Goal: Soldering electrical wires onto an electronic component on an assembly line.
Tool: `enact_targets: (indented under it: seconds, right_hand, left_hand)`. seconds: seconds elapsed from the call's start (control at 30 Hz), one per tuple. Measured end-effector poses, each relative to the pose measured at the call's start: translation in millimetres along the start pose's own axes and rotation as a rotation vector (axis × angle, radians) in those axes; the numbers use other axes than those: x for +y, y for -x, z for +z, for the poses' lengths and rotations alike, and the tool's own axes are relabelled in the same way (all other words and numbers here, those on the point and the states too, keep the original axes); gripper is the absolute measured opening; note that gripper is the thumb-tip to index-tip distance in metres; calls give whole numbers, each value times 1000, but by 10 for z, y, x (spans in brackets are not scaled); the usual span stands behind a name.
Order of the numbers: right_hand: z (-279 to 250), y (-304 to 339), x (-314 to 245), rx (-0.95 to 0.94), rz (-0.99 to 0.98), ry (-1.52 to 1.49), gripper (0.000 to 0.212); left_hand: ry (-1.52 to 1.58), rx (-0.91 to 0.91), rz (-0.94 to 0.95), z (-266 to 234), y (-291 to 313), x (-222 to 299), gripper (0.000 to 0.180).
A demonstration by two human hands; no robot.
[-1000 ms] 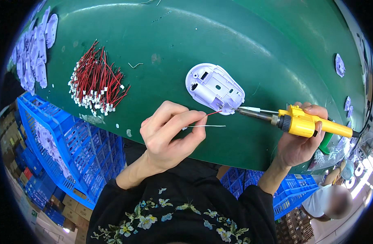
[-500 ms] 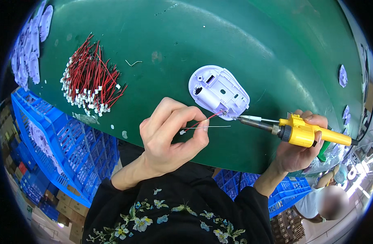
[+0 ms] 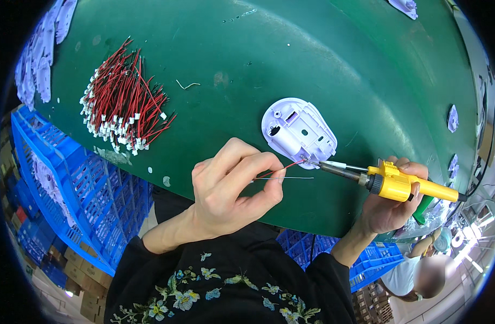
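Head cam: oval lavender plastic shell [image 3: 319,123] on the green worktop [image 3: 204,43]; left hand [image 3: 234,189] is just left of it, pinching a thin red wire [image 3: 294,163] plus a straight silvery strand [image 3: 299,177]; right hand [image 3: 390,208] is to its right, wrapped round a yellow-handled soldering iron [image 3: 396,182], tip at the shell's near edge.

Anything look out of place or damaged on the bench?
A bent wire lies loose on the green table, apart from the leads; it looks like a stray offcut. Pale patches near the table's front edge look like wear or residue. The shell shows no obvious damage.
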State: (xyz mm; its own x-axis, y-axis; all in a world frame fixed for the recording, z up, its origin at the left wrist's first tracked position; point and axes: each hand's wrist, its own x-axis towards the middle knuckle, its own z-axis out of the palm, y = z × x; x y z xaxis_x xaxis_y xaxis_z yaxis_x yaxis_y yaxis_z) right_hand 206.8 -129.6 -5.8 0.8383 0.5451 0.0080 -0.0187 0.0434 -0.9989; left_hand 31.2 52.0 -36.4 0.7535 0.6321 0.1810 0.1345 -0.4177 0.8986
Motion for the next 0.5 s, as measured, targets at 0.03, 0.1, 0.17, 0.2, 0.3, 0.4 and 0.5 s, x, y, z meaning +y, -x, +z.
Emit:
enact_targets:
  seconds: [0.03, 0.1, 0.17, 0.2, 0.3, 0.4, 0.5]
  right_hand:
    - [3, 0, 0, 6, 2, 3, 31]
    - [10, -1, 5, 11, 5, 5, 31]
    - [15, -4, 12, 24, 2, 4, 31]
    - [18, -5, 11, 24, 2, 5, 31]
    - [20, -8, 13, 23, 3, 5, 31]
    - [18, -4, 11, 32, 0, 4, 31]
    - [26, -8, 11, 23, -3, -8, 31]
  left_hand:
    - [-8, -1, -2, -1, -10, 7, 18]
    - [3, 5, -2, 8, 12, -16, 16]
    - [14, 10, -1, 14, 20, -25, 15]
    - [13, 11, -2, 16, 19, -25, 15]
    - [8, 11, -6, 17, 20, -26, 16]
    - [6, 6, -7, 15, 15, -21, 16]
    - [8, 2, -5, 16, 8, -19, 16]
